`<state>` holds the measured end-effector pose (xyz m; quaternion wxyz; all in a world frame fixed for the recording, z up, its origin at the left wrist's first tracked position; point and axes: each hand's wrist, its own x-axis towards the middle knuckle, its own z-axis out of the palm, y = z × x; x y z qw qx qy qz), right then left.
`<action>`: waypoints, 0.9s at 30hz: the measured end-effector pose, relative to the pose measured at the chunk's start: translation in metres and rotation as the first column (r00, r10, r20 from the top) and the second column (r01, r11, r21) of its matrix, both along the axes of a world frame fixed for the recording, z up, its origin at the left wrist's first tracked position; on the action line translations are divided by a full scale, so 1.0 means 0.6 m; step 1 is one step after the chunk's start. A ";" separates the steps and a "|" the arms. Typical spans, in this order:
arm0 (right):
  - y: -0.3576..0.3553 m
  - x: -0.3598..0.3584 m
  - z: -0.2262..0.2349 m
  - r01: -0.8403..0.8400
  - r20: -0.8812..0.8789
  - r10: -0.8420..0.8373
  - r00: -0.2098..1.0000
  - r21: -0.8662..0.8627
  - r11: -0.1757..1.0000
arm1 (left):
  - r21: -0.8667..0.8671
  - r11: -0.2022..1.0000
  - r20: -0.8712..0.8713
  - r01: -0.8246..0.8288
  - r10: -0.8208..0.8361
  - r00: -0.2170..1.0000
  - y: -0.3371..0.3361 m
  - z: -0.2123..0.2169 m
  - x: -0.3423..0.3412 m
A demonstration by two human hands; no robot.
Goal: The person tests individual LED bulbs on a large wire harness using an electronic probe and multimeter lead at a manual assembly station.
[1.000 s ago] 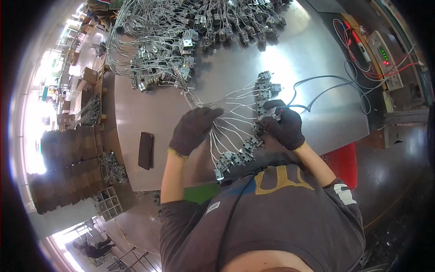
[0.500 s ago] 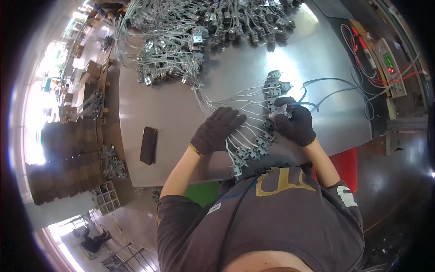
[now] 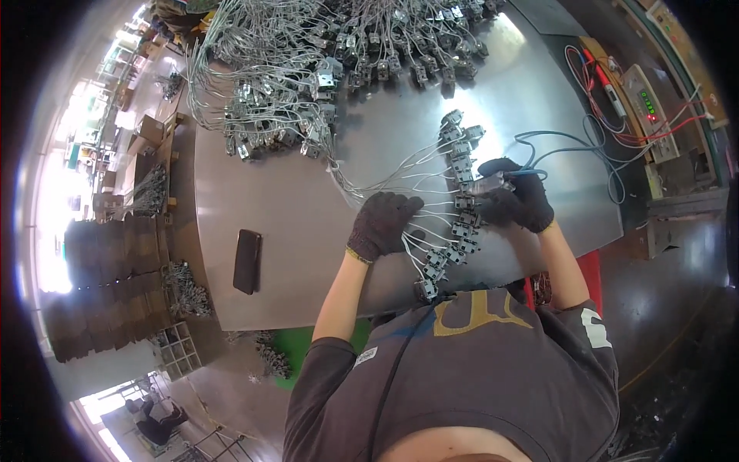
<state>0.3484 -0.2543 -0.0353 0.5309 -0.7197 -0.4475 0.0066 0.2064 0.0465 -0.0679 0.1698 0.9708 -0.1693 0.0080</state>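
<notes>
A row of small grey connectors (image 3: pixel 462 168) on white wires (image 3: pixel 406 171) curves across the metal table in front of me. My left hand (image 3: pixel 385 225), in a dark knit glove, lies on the wires left of the row, fingers curled round some of them. In my right hand (image 3: pixel 527 199), gloved alike, is a grey block-shaped test connector (image 3: pixel 489 185) with blue cables (image 3: pixel 566 134) running from its side. Its front end is at the middle of the row; whether it touches a connector I cannot tell. The right fingertips are partly hidden.
A large heap of wired connectors (image 3: pixel 385 48) covers the table's far side. A dark phone (image 3: pixel 247 262) lies at left. At right stand a meter (image 3: pixel 648 108) with a lit display and red test leads (image 3: pixel 594 69). Red (image 3: pixel 587 277) and green (image 3: pixel 294 356) surfaces show below the table edge.
My right hand has moved right with the test connector, away from the row. My left hand has shifted slightly right and curled its fingers more. The near connectors have moved right.
</notes>
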 end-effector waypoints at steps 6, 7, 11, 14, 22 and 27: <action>0.014 0.004 -0.003 -0.037 -0.208 0.037 0.977 0.003 0.999 | -0.006 1.000 0.086 -0.007 0.008 0.996 0.003 -0.004 -0.004; 0.017 0.001 0.000 -0.041 -0.208 0.041 0.977 0.004 0.999 | 0.008 1.000 0.087 -0.007 0.007 0.996 0.002 -0.003 -0.005; 0.027 0.001 0.005 -0.058 -0.100 0.053 0.994 -0.048 0.997 | 0.038 0.999 0.032 -0.028 0.027 0.999 -0.002 0.007 -0.007; 0.026 0.010 -0.015 -0.039 -0.093 0.034 0.995 -0.056 0.998 | 0.016 1.000 0.045 -0.024 0.023 0.999 -0.004 0.007 -0.009; 0.021 0.027 -0.024 -0.025 -0.125 0.019 0.992 -0.049 0.998 | 0.057 0.998 0.006 -0.019 0.019 1.000 -0.006 -0.002 0.001; 0.030 0.011 -0.010 0.010 -0.114 -0.027 0.993 -0.150 0.989 | 0.025 1.000 0.116 0.004 -0.007 0.993 -0.001 0.007 -0.009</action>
